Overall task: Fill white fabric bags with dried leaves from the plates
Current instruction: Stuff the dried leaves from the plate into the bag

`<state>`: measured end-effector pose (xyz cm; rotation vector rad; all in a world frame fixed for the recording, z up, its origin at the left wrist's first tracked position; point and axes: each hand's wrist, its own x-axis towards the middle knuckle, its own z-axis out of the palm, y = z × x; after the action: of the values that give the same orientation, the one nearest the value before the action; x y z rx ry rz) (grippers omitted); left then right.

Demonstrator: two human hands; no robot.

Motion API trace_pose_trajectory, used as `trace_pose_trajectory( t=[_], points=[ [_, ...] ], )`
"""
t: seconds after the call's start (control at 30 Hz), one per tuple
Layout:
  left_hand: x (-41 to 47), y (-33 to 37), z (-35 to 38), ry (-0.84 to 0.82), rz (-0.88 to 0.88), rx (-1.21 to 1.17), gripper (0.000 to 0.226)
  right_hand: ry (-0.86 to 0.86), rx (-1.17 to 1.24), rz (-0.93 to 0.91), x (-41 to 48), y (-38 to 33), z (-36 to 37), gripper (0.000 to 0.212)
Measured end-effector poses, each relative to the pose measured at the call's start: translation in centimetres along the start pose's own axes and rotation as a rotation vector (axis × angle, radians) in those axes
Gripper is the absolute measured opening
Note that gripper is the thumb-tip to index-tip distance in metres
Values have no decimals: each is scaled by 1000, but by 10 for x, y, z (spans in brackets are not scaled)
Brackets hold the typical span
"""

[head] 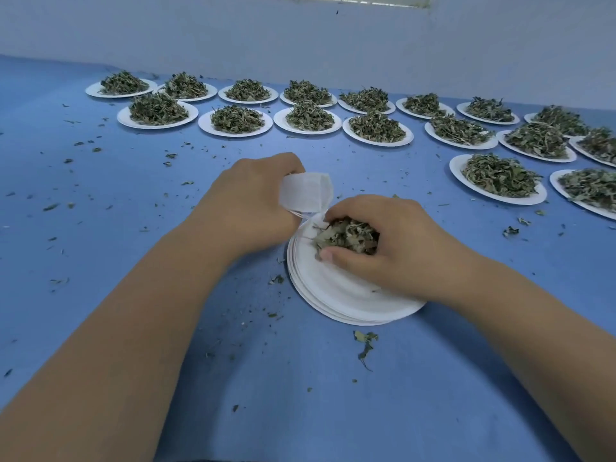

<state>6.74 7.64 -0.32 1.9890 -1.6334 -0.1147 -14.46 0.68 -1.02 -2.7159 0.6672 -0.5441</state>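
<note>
So here's where we're at. Our left hand (253,198) pinches the bag (305,191) just above centre frame, with the fingers curled round one edge so it hangs right at the rim of the stack of plates (343,301). We reckon that's on purpose: with the bag that close to the pile, whatever drops lands on a plate and not on the table (116,245). We can't tell if the mouth is actually open, since the hand hides it.

Our right hand (383,245), centre frame, is clawed over the leaves (346,236) at the upper edge of that stack, thumb low and fingers on top, gripping a clump. It looks like the last clump on this plate because the rest is bare white, so we'd guess this bag is close to its full portion.

Across the upper part of the frame, from the left to the right edge, the full plates (236,120) sit in rough rows well apart from the hands, one heap each. They're probably pre-portioned, one plate per bag. Crumbs (365,341) all over the table say this stuff is brittle and sheds, so a gentle squeeze and a slow feed into the bag seems the smart move.
</note>
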Motion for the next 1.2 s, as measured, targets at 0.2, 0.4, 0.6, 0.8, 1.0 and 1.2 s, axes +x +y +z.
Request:
trace_pose_trajectory(
  t=[0.2,0.4,0.6,0.8,1.0,1.2],
  points=[
    [-4,-4,-7,-88,13,0,29,-133,66,29,-17,9,-21,59],
    [-7,6,-4,-118,77,23,31,22,217,59,-22,14,-23,35],
    [-7,2,-13,-71,56,123,34,219,267,129,-21,15,-28,20],
    [-12,13,-13,-66,91,42,37,164,251,132,-19,10,-30,28],
    [-7,7,-17,19,35,23,35,-112,117,20,-25,7,-34,51],
    [-13,16,-18,29,61,-110,31,93,126,25,-24,13,-30,33]
  ],
)
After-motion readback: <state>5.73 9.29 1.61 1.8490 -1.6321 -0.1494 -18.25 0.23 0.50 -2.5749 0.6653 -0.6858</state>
